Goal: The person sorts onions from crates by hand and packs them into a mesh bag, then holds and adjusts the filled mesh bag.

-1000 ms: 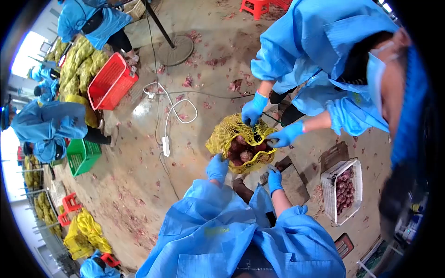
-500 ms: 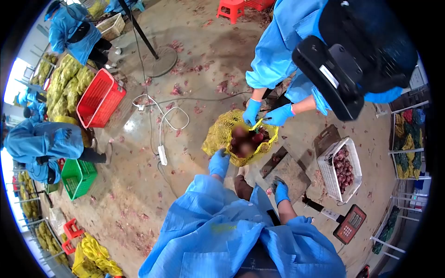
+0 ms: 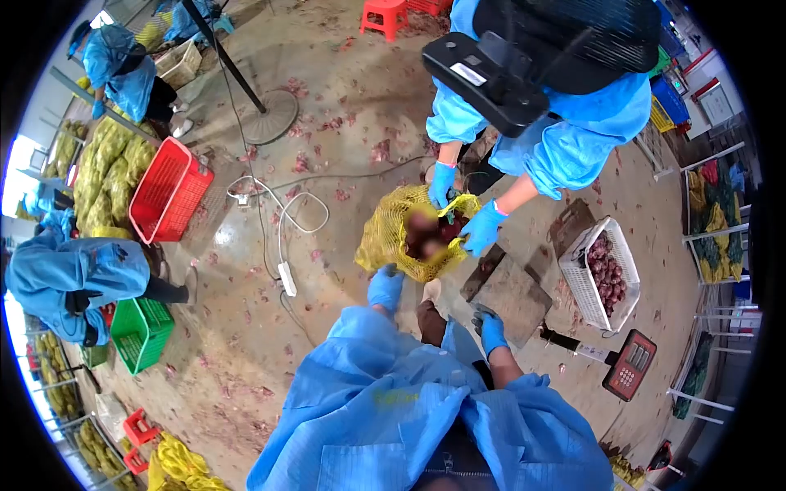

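A yellow mesh bag [image 3: 381,237] of red onions stands on the floor in front of me, its mouth spread. My left hand [image 3: 385,289], in a blue glove, has its fingers closed on the bag's near left edge. To the right, my right hand [image 3: 492,329], gloved with dark-stained fingers, hangs open and holds nothing near the scale platform [image 3: 516,296]. Across from me, a co-worker's two gloved hands [image 3: 481,229] grip the far and right parts of the bag's rim. Part of the bag's contents is blurred.
A white crate [image 3: 582,296] of red onions stands right, beside the scale display [image 3: 630,366]. On the left are a white power strip [image 3: 286,279] with cables, a red crate [image 3: 166,196], a green crate [image 3: 143,335] and a pole stand [image 3: 270,117]. Other people work far left.
The co-worker's right-side hand has moved down and right along the bag's rim, and their body has shifted left in view. My hands stay nearly in place.
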Available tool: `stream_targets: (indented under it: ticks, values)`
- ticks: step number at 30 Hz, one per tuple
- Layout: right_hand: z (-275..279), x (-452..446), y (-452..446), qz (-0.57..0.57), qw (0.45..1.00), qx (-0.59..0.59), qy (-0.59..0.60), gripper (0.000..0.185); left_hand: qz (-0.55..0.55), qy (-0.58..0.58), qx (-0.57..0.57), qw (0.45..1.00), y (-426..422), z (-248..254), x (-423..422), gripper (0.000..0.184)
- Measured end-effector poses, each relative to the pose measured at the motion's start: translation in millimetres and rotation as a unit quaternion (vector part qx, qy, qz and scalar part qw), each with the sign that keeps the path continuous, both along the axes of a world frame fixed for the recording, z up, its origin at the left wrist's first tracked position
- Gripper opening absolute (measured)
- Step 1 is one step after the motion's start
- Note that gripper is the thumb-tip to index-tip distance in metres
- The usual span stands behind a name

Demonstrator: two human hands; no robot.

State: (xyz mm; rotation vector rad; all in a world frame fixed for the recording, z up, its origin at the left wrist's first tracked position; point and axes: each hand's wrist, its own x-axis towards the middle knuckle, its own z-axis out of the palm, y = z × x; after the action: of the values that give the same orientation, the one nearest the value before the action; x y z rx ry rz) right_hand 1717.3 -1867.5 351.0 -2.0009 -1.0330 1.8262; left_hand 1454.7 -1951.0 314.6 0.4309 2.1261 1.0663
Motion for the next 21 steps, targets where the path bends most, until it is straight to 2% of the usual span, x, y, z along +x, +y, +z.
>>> stream_targets:
  ticks: [10, 13, 18, 21]
  values:
    - [-16, 6, -3, 0.023, 0.999, 0.004, -0.025, 0.025, 0.032, -0.074, 0.008, 0.997, -38, -2, -6, 0.033]
    - [-19, 4, -2, 0.031, 0.999, 0.011, -0.021, 0.023, 0.049, -0.084, -0.014, 0.995, -47, 2, -5, 0.034]
    - [-18, 1, 1, 0.034, 0.999, 0.016, -0.024, 0.021, 0.038, -0.045, -0.034, 0.998, -64, -20, -6, 0.035]
    - [-21, 1, 4, 0.041, 0.999, 0.015, -0.028, 0.021, 0.047, -0.079, -0.077, 0.993, -67, -19, -8, 0.037]
